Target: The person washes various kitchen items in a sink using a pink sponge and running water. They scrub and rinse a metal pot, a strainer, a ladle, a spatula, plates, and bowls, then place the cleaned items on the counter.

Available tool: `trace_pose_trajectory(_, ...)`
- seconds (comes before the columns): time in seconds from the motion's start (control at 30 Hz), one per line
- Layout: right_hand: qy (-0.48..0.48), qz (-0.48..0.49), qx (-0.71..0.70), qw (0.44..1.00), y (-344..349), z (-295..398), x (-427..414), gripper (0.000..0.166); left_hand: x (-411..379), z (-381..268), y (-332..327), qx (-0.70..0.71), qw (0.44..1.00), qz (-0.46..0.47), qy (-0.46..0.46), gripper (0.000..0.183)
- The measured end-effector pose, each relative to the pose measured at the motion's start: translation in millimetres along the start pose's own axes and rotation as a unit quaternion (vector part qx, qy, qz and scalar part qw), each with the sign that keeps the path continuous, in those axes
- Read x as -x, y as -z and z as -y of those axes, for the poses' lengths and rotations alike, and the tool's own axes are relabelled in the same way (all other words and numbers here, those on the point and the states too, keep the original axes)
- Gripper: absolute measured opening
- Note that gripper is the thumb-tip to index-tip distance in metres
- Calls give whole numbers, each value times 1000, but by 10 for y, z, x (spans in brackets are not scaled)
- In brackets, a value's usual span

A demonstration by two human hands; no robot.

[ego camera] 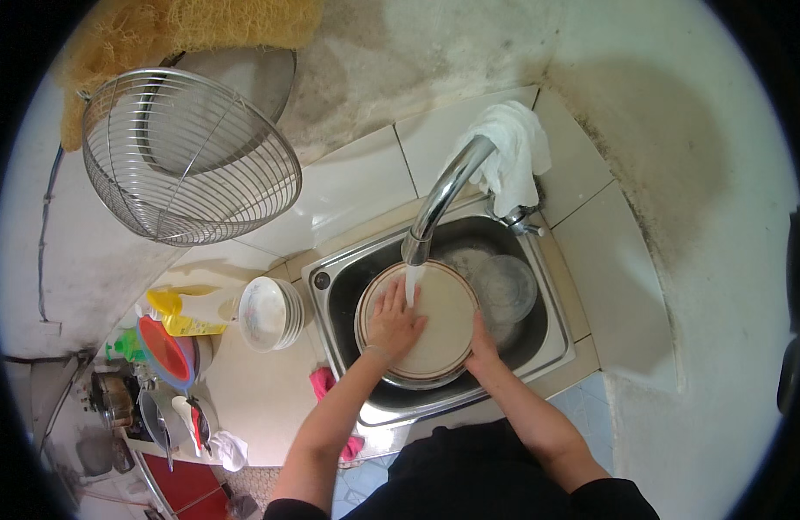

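A round cream plate (442, 325) with brown rim bands is in my hands over the stainless steel sink (549, 312). My left hand (396, 325) lies flat on the plate's face, fingers slightly spread. At the plate's right edge, my right hand (483, 346) grips the rim, with its fingers partly hidden underneath. Water (411, 286) runs from the curved chrome faucet (442, 195) onto the plate near my left fingertips. A shiny rim, perhaps of a metal basin, shows below the plate's near edge. A clear plastic bowl (504, 289) sits in the sink to the right.
Stacked white bowls (264, 315) stand left of the sink, near a yellow-capped bottle (191, 309). A pink cloth (322, 383) hangs at the counter edge. A wire basket (191, 156) hangs upper left. White cloth (504, 149) wraps the faucet. Pots (162, 416) stand farther left.
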State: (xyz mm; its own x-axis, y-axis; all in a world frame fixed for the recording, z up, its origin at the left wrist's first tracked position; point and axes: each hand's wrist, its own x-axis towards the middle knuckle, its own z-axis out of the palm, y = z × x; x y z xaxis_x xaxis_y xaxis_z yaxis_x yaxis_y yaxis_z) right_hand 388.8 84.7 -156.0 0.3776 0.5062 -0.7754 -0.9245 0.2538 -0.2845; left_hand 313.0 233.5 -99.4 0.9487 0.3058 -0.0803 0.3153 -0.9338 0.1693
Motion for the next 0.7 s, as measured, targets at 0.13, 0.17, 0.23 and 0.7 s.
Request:
trace_pose_trajectory(0.13,-1,-4,-3,1000,-46,-30,52,58,-246,-400,-255,23,999,37,-30,50)
trace_pose_trajectory(0.17,-7,-4,-8,1000,-36,-30,54,58,-202,-470,-288,29,997,40,-63,49)
trace_pose_trajectory(0.23,-2,2,-24,1000,77,-42,-54,53,10,-609,-347,39,989,44,-133,47)
trace_pose_trajectory(0.7,-31,-12,8,999,35,-126,79,58,20,-486,-379,62,998,-5,-28,49)
